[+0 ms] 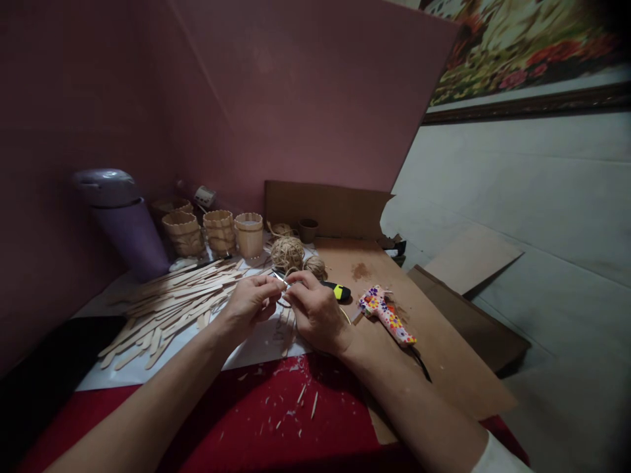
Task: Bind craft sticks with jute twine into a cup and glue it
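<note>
My left hand [254, 305] and my right hand [318, 312] meet over the white paper, fingertips pinched close together. Between them runs a thin strand of twine [292, 270], partly covered by the fingers. Just behind the hands sit a large ball of jute twine [287, 253] and a smaller twine ball [315, 266]. A black and yellow handled tool [339, 291] lies beyond my right knuckles, its other end hidden. To the right, a flower-patterned glue gun [387, 315] rests on cardboard. Many flat wooden craft sticks [182, 299] are heaped left of my left hand.
Several wooden stick cups [249, 235] stand at the back, beside a purple flask [131, 230]. A small brown pot [308, 230] stands near the upright cardboard [325, 207]. Wood splinters lie on the red cloth [276, 420] in front. Cardboard [444, 355] covers the right side.
</note>
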The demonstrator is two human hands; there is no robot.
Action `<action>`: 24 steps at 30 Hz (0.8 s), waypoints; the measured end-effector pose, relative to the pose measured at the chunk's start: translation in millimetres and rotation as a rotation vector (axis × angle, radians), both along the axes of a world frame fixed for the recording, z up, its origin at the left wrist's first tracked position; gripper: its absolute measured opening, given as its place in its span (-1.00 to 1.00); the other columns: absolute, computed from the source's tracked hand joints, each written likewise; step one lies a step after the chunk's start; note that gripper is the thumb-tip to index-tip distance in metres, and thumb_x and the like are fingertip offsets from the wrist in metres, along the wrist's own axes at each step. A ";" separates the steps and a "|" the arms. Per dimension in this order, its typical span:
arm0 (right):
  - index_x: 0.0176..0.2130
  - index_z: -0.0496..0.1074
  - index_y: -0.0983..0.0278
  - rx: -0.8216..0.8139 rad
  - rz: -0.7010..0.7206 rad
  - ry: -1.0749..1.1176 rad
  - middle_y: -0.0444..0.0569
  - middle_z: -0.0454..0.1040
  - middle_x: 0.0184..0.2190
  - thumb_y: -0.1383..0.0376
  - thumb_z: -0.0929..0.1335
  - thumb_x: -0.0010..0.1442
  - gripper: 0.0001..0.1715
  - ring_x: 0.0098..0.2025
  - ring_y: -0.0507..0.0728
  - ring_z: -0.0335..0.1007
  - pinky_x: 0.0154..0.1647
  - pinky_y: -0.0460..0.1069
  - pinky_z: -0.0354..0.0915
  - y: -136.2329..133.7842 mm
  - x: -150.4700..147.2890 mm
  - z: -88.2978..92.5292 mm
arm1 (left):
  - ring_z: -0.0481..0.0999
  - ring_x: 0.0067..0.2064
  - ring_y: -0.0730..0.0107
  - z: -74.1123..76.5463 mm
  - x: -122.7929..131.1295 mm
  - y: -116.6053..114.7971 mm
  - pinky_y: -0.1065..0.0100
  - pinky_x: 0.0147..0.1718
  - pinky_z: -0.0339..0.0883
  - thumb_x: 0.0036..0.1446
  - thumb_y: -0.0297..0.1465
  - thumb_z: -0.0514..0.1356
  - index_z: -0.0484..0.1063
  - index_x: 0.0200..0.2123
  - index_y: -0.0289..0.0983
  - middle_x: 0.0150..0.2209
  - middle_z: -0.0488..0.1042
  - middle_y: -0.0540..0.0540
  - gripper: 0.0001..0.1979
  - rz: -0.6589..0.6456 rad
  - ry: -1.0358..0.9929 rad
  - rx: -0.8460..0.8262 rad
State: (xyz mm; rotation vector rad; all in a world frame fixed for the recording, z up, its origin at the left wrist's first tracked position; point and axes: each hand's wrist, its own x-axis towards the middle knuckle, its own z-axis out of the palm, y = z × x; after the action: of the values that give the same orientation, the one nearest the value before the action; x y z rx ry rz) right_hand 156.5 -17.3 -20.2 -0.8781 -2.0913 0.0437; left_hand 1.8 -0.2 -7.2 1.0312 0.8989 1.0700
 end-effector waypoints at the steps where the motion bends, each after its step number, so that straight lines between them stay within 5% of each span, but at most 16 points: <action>1: -0.31 0.40 0.30 -0.003 0.002 0.006 0.11 0.41 -0.13 0.41 0.21 0.25 -0.80 -0.16 0.10 0.40 -0.19 -0.02 0.34 0.2 -0.2 0.1 | 0.02 -0.75 0.71 0.2 -0.2 -0.2 0.53 -0.75 -0.24 -0.22 -0.34 0.37 0.28 -0.64 -0.32 -0.74 0.14 0.14 -0.70 -0.008 -0.002 0.001; 8: -0.37 0.35 0.29 0.000 -0.022 -0.046 -0.02 0.38 -0.41 0.35 0.20 0.30 -0.77 -0.34 0.07 0.32 -0.32 -0.06 0.25 1.2 -0.6 1.4 | 0.04 -0.74 0.70 0.7 -0.7 -1.1 0.54 -0.75 -0.23 -0.25 -0.38 0.36 0.37 -0.57 -0.34 -0.75 0.16 0.13 -0.78 0.010 0.027 -0.019; 17: -0.40 0.26 0.25 -0.066 -0.070 0.102 -0.15 0.29 -0.56 0.32 0.19 0.32 -0.77 -0.53 0.00 0.21 -0.47 -0.11 0.11 1.1 -0.6 -1.2 | 0.07 -0.72 0.68 3.2 1.2 -5.2 0.52 -0.73 -0.19 -0.20 -0.34 0.35 0.39 -0.52 -0.34 -0.69 0.21 0.11 -0.77 -0.087 0.026 -0.001; 24: -0.36 0.29 0.23 -0.166 -0.125 0.174 -0.15 0.37 -0.57 0.27 0.20 0.32 -0.79 -0.54 0.00 0.31 -0.47 -0.13 0.14 4.3 -2.3 -3.3 | 0.11 -0.72 0.68 5.2 3.7 -9.1 0.53 -0.72 -0.21 -0.19 -0.37 0.33 0.34 -0.54 -0.33 -0.67 0.23 0.11 -0.78 -0.080 0.017 -0.006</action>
State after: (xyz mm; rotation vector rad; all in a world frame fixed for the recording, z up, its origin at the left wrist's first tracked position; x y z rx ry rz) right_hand 154.2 -13.0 -23.5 -1.0644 -1.8868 0.2233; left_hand 5.6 -9.2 -2.0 1.0638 0.8667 0.9927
